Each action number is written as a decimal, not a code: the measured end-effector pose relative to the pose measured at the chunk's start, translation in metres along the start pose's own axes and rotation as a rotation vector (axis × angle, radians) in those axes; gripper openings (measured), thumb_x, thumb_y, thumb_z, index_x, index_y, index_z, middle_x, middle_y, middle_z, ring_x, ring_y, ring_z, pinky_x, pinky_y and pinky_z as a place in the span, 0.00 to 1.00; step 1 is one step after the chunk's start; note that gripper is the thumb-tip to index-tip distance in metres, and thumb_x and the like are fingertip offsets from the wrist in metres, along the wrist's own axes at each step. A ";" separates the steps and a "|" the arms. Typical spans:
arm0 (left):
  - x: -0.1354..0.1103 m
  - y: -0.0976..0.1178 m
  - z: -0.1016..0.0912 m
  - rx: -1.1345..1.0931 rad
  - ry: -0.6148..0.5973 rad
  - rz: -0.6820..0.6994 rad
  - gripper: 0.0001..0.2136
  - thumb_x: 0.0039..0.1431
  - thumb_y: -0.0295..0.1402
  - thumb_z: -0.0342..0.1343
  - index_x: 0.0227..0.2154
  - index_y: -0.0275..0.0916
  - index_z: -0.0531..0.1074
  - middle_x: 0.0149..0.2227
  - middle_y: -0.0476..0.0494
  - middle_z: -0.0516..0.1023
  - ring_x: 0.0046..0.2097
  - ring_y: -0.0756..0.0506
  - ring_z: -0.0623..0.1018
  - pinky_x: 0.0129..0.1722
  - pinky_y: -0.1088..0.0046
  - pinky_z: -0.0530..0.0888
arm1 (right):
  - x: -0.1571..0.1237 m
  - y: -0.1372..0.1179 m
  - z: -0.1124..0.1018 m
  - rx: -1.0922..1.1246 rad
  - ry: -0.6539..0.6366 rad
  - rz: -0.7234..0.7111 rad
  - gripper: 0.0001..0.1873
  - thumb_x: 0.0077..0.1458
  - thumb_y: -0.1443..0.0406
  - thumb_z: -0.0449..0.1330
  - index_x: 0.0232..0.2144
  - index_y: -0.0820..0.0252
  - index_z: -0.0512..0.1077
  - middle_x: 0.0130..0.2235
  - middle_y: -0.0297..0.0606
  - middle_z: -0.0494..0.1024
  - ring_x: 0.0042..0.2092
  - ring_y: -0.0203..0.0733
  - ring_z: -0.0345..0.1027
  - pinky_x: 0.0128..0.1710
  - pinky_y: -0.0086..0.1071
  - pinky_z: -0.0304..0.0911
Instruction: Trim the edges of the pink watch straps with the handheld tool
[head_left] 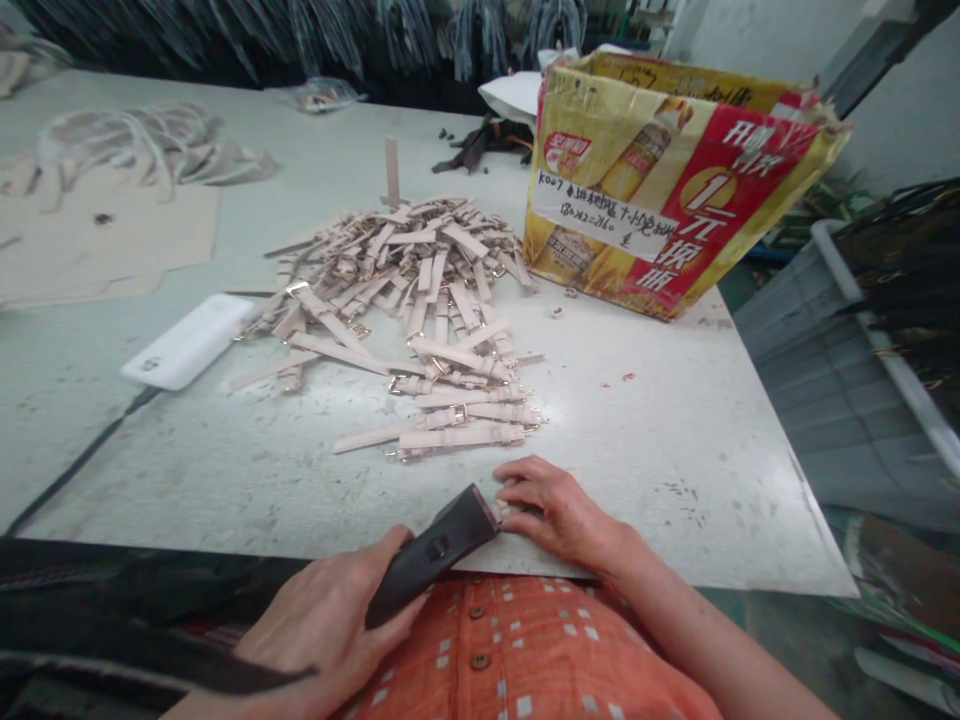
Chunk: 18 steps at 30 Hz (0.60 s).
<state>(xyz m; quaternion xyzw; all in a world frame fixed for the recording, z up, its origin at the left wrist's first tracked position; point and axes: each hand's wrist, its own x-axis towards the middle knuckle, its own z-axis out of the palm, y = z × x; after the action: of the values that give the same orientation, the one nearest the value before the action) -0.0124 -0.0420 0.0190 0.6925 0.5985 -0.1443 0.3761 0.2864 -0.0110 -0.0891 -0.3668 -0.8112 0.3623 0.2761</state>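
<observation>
My left hand (330, 620) is closed around a black handheld tool (435, 550) that looks like a lighter or small trimmer, its tip pointing up to the right. My right hand (555, 510) rests at the table's near edge, fingers pinched on a small pale strap piece (501, 512) right at the tool's tip. Just beyond my hands lies a spread pile of beige watch straps with gold buckles (405, 300) on the white table (675, 440).
A yellow and red cardboard box (675, 190) with a handwritten label stands at the back right. A white flat device (187, 342) with a black cable lies left of the pile. Looped pale straps (142, 140) lie far left. A grey crate (840, 380) stands off the table's right edge.
</observation>
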 end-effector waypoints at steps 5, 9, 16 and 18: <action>0.011 0.020 -0.004 0.033 -0.038 -0.029 0.08 0.70 0.40 0.51 0.43 0.47 0.74 0.40 0.42 0.90 0.44 0.35 0.91 0.42 0.65 0.74 | 0.001 0.000 0.000 0.016 0.014 -0.012 0.07 0.71 0.70 0.72 0.48 0.57 0.87 0.59 0.49 0.87 0.59 0.51 0.83 0.62 0.43 0.79; 0.019 0.027 0.003 0.002 0.030 -0.010 0.06 0.70 0.38 0.52 0.43 0.47 0.73 0.38 0.44 0.89 0.41 0.37 0.90 0.41 0.67 0.72 | 0.004 -0.002 0.000 0.076 0.032 -0.002 0.08 0.67 0.72 0.73 0.46 0.57 0.86 0.57 0.46 0.88 0.57 0.50 0.83 0.61 0.42 0.79; 0.016 0.011 0.012 -0.049 0.123 -0.004 0.11 0.69 0.42 0.51 0.47 0.47 0.75 0.38 0.44 0.90 0.42 0.37 0.90 0.41 0.67 0.73 | 0.001 -0.009 -0.001 0.016 0.052 0.027 0.10 0.63 0.71 0.73 0.46 0.56 0.86 0.59 0.47 0.88 0.59 0.52 0.83 0.61 0.43 0.79; 0.012 0.001 0.015 -0.086 0.183 -0.015 0.13 0.68 0.44 0.51 0.47 0.48 0.76 0.38 0.46 0.90 0.43 0.37 0.91 0.42 0.67 0.75 | -0.005 -0.006 -0.006 -0.010 0.115 0.045 0.12 0.60 0.72 0.73 0.45 0.56 0.85 0.57 0.47 0.88 0.56 0.51 0.85 0.55 0.41 0.81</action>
<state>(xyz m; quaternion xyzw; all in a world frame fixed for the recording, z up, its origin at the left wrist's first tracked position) -0.0052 -0.0440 0.0010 0.6816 0.6411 -0.0574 0.3479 0.2911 -0.0151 -0.0813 -0.4066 -0.7873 0.3428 0.3119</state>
